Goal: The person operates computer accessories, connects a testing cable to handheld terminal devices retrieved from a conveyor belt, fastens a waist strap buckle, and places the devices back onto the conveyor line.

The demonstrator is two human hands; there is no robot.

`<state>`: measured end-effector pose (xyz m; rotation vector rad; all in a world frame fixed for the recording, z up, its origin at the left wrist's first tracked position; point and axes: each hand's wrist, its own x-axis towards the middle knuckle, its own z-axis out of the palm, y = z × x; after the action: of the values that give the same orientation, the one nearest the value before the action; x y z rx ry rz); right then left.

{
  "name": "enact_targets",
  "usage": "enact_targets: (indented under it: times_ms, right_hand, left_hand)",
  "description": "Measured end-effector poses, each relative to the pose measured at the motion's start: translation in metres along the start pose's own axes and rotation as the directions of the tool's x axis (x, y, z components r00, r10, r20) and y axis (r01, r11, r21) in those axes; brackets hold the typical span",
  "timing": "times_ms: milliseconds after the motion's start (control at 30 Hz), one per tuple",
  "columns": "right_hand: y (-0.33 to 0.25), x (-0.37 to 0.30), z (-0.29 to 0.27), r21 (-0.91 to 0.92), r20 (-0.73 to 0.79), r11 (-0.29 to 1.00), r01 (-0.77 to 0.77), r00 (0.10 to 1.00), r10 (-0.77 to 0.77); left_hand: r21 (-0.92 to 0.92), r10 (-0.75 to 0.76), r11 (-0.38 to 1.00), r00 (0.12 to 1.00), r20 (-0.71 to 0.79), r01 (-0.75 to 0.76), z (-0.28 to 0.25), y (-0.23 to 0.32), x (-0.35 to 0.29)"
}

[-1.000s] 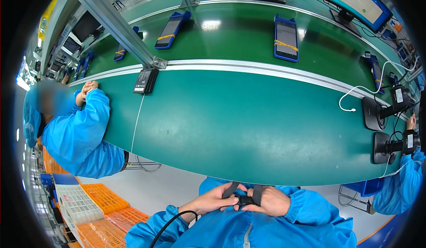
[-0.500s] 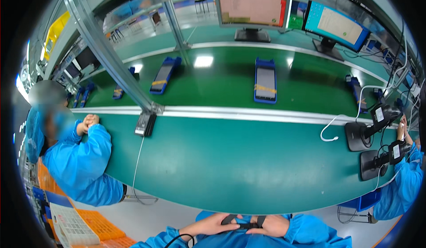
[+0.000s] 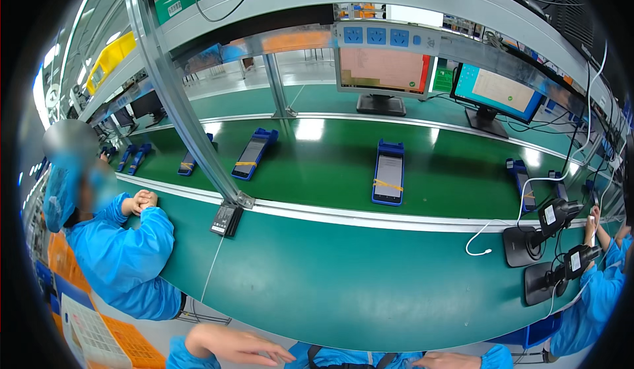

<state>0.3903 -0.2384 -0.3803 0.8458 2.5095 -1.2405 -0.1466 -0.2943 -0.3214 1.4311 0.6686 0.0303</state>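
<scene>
My left hand (image 3: 239, 346) is raised beside the near edge of the green table (image 3: 343, 276), its fingers stretched out and nothing in them. My right hand (image 3: 450, 360) lies low over my lap at the bottom edge, partly cut off; its visible fingers are extended and appear to hold nothing. Between the hands, a dark strap (image 3: 316, 354) crosses my blue gown. Beyond the table, on a dark green belt (image 3: 317, 177), lie several blue handheld terminals, among them one straight ahead (image 3: 388, 174) and one further left (image 3: 253, 154), with yellow bands round them.
Two black stand-mounted scanners (image 3: 525, 245) (image 3: 543, 283) and a white cable (image 3: 479, 250) occupy the table's right. Black flat packs (image 3: 226, 220) sit by the metal post (image 3: 175, 98). Co-workers in blue sit left (image 3: 125, 257) and right (image 3: 581, 309). Two monitors (image 3: 383, 72) (image 3: 498, 92) stand behind.
Both hands have come away from the dark strap on my lap: the left moved up and left, the right moved right. The view has tilted upward.
</scene>
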Motion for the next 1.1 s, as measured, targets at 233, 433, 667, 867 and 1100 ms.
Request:
enact_targets:
  times_ms: [233, 433, 667, 867, 1100]
  right_hand:
    - [0.015, 0.031, 0.034, -0.212, -0.421, 0.977, -0.001, 0.903, -0.09]
    - [-0.017, 0.029, 0.044, -0.107, -0.177, 0.847, -0.52, 0.848, 0.499]
    - [-0.028, 0.023, 0.047, 0.181, -0.299, 0.872, -0.455, 0.819, 0.49]
    - [-0.019, 0.061, 0.083, 0.109, -0.457, 0.779, -0.618, 0.664, 0.591]
    - [0.033, 0.088, 0.103, -0.157, -0.741, 0.824, -0.544, 0.617, 0.266]
  left_hand:
    - [0.375, 0.076, 0.927, 0.972, -0.223, 0.014, -0.093, 0.095, 0.055]
    - [0.583, 0.189, 0.788, 0.979, 0.079, -0.199, -0.078, 0.127, 0.158]
    - [0.632, 0.257, 0.655, 0.909, 0.33, -0.414, -0.021, 0.109, 0.231]
    - [0.538, 0.291, 0.449, 0.686, 0.666, -0.713, 0.036, 0.095, 0.25]
    - [0.271, 0.67, 0.461, 0.532, 0.518, -0.845, 0.002, 0.129, 0.188]
